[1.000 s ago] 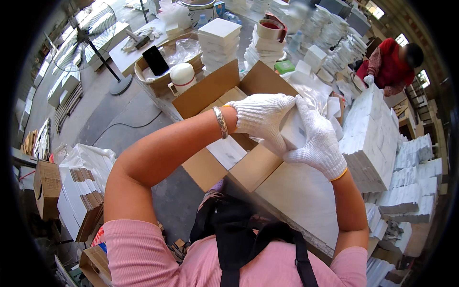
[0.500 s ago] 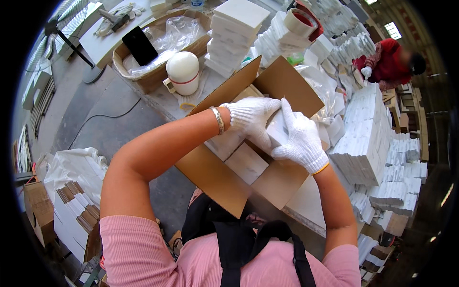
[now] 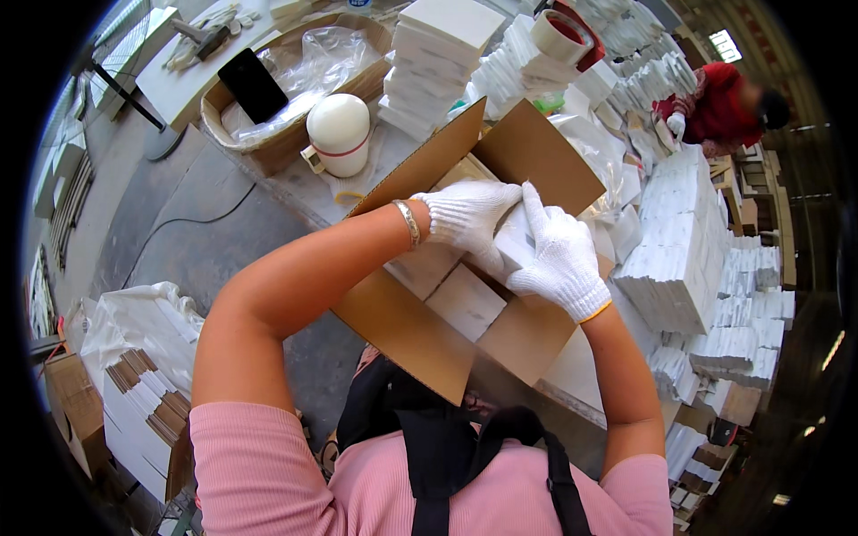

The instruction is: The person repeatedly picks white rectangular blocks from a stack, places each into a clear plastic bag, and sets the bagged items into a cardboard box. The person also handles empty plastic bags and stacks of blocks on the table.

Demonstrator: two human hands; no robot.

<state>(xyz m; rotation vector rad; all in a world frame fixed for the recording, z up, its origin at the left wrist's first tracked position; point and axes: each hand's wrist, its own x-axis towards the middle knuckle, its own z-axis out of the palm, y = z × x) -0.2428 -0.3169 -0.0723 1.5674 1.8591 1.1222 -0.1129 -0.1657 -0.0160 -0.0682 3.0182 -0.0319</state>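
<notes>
Head: left hand point(image 3: 475, 216), right hand point(image 3: 561, 261) grip white block point(image 3: 516, 241) over carton point(image 3: 547, 168) on worktable point(image 3: 574, 371); grey floor point(image 3: 201, 219) left, slab stacks point(image 3: 675, 246) right.

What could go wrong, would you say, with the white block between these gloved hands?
The block, held between the left hand and right hand, could slip and chip against the white piece in the box. An open flap close by might also snag either hand.
</notes>
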